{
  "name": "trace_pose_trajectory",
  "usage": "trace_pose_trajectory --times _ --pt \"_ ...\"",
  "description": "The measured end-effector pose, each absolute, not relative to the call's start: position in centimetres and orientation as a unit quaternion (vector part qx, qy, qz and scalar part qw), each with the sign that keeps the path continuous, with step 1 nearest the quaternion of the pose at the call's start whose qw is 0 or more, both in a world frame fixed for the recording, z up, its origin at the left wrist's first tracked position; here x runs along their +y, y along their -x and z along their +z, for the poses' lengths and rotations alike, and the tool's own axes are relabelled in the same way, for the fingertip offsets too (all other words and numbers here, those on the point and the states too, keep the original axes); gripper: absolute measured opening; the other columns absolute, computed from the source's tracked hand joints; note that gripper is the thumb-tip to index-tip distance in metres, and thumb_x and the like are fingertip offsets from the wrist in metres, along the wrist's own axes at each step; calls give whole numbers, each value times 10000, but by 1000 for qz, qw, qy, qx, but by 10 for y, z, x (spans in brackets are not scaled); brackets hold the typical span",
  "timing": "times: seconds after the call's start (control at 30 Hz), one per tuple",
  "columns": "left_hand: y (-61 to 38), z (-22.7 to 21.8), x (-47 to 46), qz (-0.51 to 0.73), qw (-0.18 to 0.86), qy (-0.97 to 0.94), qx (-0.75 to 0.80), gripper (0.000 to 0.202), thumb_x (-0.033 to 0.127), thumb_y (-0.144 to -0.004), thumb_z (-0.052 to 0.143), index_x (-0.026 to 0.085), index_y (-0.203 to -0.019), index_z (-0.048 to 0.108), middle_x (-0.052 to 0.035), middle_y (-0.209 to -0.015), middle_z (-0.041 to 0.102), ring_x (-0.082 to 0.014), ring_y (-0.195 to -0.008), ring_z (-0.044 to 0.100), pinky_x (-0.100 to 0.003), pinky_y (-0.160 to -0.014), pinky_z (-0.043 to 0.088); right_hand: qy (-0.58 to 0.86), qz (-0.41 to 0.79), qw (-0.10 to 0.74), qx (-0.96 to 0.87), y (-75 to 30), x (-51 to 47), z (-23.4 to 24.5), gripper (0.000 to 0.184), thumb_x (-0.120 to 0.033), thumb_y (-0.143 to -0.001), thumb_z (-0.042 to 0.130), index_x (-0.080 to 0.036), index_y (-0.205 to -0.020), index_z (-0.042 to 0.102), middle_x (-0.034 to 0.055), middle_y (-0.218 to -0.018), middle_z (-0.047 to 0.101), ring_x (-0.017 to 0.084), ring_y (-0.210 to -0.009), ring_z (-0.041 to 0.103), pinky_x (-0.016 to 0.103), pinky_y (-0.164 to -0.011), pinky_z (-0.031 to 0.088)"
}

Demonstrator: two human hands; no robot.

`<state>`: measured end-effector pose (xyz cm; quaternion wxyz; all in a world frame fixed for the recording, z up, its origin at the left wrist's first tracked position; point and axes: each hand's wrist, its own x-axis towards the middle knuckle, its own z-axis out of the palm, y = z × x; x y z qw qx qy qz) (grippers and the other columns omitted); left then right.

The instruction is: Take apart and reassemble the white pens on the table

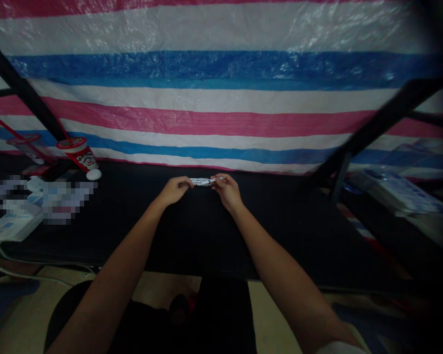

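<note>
Both my arms reach forward over a black table (pixel 280 221). My left hand (pixel 175 189) and my right hand (pixel 227 189) are each closed in a pinch on one end of a small silvery-white object (pixel 203 182), which lies level between them near the table's far edge. The object is too small and dim to name; it looks like a thin strip or packet.
A striped pink, white and blue tarp (pixel 221 88) hangs behind the table. Two red drink cups with straws (pixel 77 152) stand at the back left beside white boxes and a cable (pixel 11 226). Black metal bars (pixel 372 128) slant at both sides. Blue-white packets (pixel 398 191) lie at right.
</note>
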<state>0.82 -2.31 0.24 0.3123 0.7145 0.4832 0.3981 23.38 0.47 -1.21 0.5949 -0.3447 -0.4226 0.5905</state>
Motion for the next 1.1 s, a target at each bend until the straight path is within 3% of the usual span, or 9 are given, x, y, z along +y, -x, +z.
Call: trace_pose_trajectory --times 0.1,0.2,0.47,1.1 --pt "-5 5 -24 381 224 -728 524 239 96 -832 508 185 -818 729 -40 -905 725 -167 -815 646 -307 -804 495 361 581 605 -407 -237 7 -14 250 -316 -681 790 -224 -867 650 31 -920 747 161 -781 680 247 -600 524" --pt "-6 4 -26 352 172 -741 545 227 118 -824 537 203 -848 745 -45 -967 723 -185 -873 653 -323 -853 499 379 563 598 -426 -236 7 -16 254 -326 -677 781 -218 -861 644 30 -889 739 164 -769 676 246 -590 513" --pt "-17 2 -32 270 121 -774 560 169 275 -828 674 246 -971 759 -56 -1052 727 -232 -955 655 -357 -895 499 405 503 549 -530 -228 2 -15 258 -396 -689 756 -226 -847 644 21 -838 718 180 -752 653 279 -596 509" --pt "-25 7 -37 243 109 -780 566 181 327 -894 635 264 -988 776 -66 -1071 705 -238 -943 636 -350 -844 481 379 533 540 -530 -226 -1 -12 283 -403 -667 784 -217 -848 671 31 -868 732 183 -774 664 289 -622 533"
